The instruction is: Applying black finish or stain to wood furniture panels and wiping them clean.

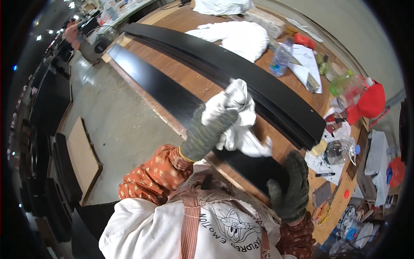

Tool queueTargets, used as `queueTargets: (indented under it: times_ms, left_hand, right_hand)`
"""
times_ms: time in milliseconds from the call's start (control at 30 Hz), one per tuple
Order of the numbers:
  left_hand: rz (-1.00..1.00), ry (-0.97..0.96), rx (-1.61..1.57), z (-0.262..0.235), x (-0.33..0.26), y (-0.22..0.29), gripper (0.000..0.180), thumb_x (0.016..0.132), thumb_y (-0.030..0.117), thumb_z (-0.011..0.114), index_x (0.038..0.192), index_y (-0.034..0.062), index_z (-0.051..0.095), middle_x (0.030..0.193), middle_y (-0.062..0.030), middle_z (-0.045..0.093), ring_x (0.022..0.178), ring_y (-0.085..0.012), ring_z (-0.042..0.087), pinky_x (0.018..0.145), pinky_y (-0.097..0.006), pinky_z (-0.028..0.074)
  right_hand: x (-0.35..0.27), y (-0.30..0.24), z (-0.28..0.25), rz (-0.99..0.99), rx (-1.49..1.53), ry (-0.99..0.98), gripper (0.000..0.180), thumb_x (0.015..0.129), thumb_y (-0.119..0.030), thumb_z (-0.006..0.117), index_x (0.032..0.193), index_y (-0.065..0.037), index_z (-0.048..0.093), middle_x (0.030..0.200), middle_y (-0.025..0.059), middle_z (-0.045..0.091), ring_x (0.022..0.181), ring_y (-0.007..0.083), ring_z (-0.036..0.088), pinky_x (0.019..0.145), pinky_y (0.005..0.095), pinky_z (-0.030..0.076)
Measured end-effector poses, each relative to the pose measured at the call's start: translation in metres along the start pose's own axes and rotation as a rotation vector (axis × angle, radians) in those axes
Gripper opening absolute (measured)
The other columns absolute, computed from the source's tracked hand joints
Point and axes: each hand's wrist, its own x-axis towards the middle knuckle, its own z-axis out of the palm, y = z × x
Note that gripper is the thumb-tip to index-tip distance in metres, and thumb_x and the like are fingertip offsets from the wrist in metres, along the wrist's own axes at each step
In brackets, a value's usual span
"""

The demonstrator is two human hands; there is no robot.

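Hands first: my left hand (207, 129), in a grey knit glove, was closed around a bunched white rag (239, 123) and pressed it onto the near black panel (172, 95), which looked like a wiping grip. My right hand (291, 185), same glove, lay flat and open on the near end of that panel and gripped nothing; I judged it was pinning the board so it wouldn't slide under the rag.

The panel ran along the near-left edge of the wooden bench (181, 73), overhanging slightly toward the floor (116, 116). A stack of similar long black panels (241, 77) lay parallel just beyond it, apart from the one being wiped, likely kept out of the way.

Packages and labels:
- clear plastic bottle (280, 58) with a pale label, upright, far side near the middle
- white printed sheets (308, 64) just right of it
- green-tinted bottle (340, 82) further right
- red cap (371, 101) at the right edge
- small red block-shaped item (304, 40) far right; I couldn't tell what it was
- white cloths (235, 36) piled at the far end
- crumpled clear wrapper (338, 151) on speckled paper near the right hand
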Motion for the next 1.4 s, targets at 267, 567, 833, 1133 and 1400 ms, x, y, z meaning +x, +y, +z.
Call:
queueTargets:
  times_ms: [267, 567, 833, 1133, 1400]
  left_hand:
    - [-0.399, -0.708, 1.748, -0.106, -0.076, 0.047, 0.025, 0.091, 0.027, 0.055, 0.105, 0.0095, 0.065, 0.096, -0.0058, 0.067, 0.093, -0.0230, 0.062, 0.089, -0.039, 0.047]
    - [-0.298, -0.607, 2.300, -0.330, 0.014, 0.222, 0.024, 0.090, 0.019, 0.047, 0.108, 0.0139, 0.062, 0.090, -0.0085, 0.065, 0.087, -0.0288, 0.064, 0.082, -0.043, 0.047]
    - [-0.436, -0.733, 1.730, -0.271, -0.033, 0.190, 0.051, 0.092, 0.031, 0.053, 0.136, 0.0072, 0.044, 0.132, -0.0182, 0.050, 0.119, -0.0308, 0.051, 0.103, -0.046, 0.040]
    - [-0.650, -0.547, 2.301, -0.421, 0.019, 0.300, 0.056, 0.086, 0.035, 0.059, 0.135, 0.0093, 0.049, 0.140, -0.0161, 0.045, 0.130, -0.0394, 0.038, 0.108, -0.053, 0.027]
    - [-0.683, -0.488, 1.496, -0.278, 0.001, 0.233, 0.081, 0.064, 0.027, 0.082, 0.136, 0.0108, 0.048, 0.146, -0.0243, 0.035, 0.110, -0.0336, 0.059, 0.085, -0.040, 0.054]
  right_hand:
    - [0.011, -0.017, 0.103, 0.393, -0.272, -0.412, 0.108, 0.071, -0.059, 0.070, 0.145, 0.004, 0.023, 0.147, 0.0282, 0.026, 0.137, 0.0470, 0.022, 0.114, 0.0556, 0.016]
    - [-0.013, 0.000, 0.105, 0.383, -0.415, -0.346, 0.119, 0.057, -0.053, 0.082, 0.145, 0.002, 0.024, 0.147, 0.0247, 0.029, 0.139, 0.0443, 0.022, 0.116, 0.0524, 0.015]
    - [-0.026, -0.004, 0.106, 0.495, -0.488, -0.398, 0.128, 0.050, -0.053, 0.084, 0.148, -0.001, 0.020, 0.151, 0.0230, 0.024, 0.140, 0.0443, 0.021, 0.116, 0.0514, 0.018]
    - [-0.014, -0.014, 0.097, 0.331, -0.635, -0.298, 0.106, 0.063, -0.050, 0.078, 0.141, 0.005, 0.033, 0.142, 0.0253, 0.038, 0.132, 0.0430, 0.037, 0.112, 0.0497, 0.028]
    - [0.105, -0.032, 0.059, 0.836, 0.055, -0.297, 0.106, 0.065, -0.040, 0.082, 0.148, -0.008, 0.024, 0.139, 0.0204, 0.046, 0.128, 0.0351, 0.046, 0.107, 0.0416, 0.036]
